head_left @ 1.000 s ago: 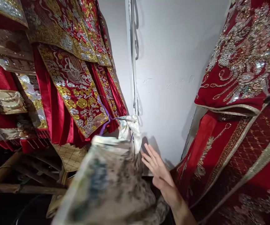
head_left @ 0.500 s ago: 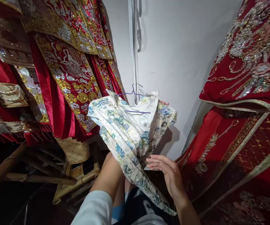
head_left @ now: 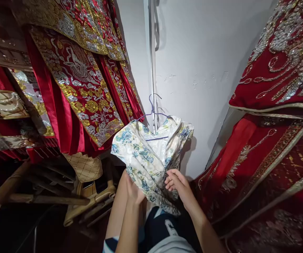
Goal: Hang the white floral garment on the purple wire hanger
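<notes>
A white short-sleeved blouse [head_left: 144, 154] with blue and yellow-green flowers hangs in front of me on a thin purple wire hanger [head_left: 152, 111]. Its lower part gathers into folds near my lap. My left hand [head_left: 134, 191] is at the blouse's lower left side, with its fingers hidden behind the cloth. At the front of the waist, my right hand [head_left: 179, 184] has its fingers curled in against the fabric, seemingly pinching it.
Red garments with gold and silver embroidery [head_left: 85, 91] hang at the left. A beaded red dress [head_left: 256, 151] hangs close on the right. A metal upright [head_left: 151, 52] runs down the pale wall [head_left: 198, 45]. Low at left stands a bamboo frame [head_left: 48, 199].
My left hand has come down from behind the blouse's right shoulder to its lower left side. The blouse hangs lower, and my right hand has curled from outstretched fingers.
</notes>
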A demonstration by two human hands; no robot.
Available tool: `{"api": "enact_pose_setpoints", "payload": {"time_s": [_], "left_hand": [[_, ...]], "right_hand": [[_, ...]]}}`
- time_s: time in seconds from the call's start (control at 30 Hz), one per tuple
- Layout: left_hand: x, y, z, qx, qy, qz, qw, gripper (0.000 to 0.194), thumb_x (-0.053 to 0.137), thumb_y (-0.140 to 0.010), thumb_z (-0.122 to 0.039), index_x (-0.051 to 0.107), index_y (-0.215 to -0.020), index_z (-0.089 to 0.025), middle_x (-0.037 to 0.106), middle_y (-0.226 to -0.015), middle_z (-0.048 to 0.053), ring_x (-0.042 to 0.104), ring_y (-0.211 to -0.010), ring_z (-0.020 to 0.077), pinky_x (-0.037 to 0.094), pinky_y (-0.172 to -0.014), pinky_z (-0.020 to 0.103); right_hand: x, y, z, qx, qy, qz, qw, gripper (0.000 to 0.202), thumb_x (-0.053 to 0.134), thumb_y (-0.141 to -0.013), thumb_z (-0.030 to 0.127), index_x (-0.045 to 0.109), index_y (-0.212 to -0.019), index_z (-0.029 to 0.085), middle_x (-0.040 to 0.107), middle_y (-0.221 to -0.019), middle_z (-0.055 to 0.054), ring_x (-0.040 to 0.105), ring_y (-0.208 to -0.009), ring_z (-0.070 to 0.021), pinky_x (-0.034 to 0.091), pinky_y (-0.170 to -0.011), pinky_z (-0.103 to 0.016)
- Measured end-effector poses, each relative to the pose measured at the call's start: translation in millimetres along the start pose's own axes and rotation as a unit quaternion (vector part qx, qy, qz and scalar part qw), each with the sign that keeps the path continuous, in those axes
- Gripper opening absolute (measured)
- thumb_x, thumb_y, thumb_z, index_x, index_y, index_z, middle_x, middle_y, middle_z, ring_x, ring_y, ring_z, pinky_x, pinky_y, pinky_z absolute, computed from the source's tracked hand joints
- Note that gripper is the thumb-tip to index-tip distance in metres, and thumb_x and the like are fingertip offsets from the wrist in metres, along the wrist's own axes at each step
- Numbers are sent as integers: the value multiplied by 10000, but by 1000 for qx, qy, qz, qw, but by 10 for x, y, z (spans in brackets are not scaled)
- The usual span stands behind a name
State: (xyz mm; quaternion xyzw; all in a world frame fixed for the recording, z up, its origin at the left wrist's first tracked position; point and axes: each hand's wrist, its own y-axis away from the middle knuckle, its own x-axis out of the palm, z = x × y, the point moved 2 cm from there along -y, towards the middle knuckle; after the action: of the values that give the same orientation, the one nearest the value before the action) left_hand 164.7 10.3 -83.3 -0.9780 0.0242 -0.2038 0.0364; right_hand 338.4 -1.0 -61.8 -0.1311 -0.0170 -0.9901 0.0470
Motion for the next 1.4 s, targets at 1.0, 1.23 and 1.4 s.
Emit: {"api": "enact_pose_setpoints", "payload": {"time_s": [1.0,1.23,1.4], "left_hand": [[325,98,173,240,-280,-76,926,135,597,-861,-222,614,-991,-186,626,-933,48,593,-891,191,462,-826,298],[327,-15,285,201,-325,-62,922,101,535,-897,-258,530,-822,-190,554,-779,15,540,-735,171,421,-691,265],[270,-81,390,177,-406,-13,896,117,479,-885,-186,450,-772,-199,493,-760,2,489,-688,156,376,-643,255]], "right_hand": [[126,-141,115,0,88,81,993,316,630,-774,451,711,-682,159,514,-465,22,394,-404,-85,241,-434,-242],[421,-778,944,-43,94,98,990,213,704,-801,341,749,-738,142,612,-536,7,430,-399,-53,299,-392,-192],[657,-1208,1605,-102,15,50,993,211,603,-846,201,724,-703,102,562,-457,15,378,-352,-37,244,-347,-169]]}}
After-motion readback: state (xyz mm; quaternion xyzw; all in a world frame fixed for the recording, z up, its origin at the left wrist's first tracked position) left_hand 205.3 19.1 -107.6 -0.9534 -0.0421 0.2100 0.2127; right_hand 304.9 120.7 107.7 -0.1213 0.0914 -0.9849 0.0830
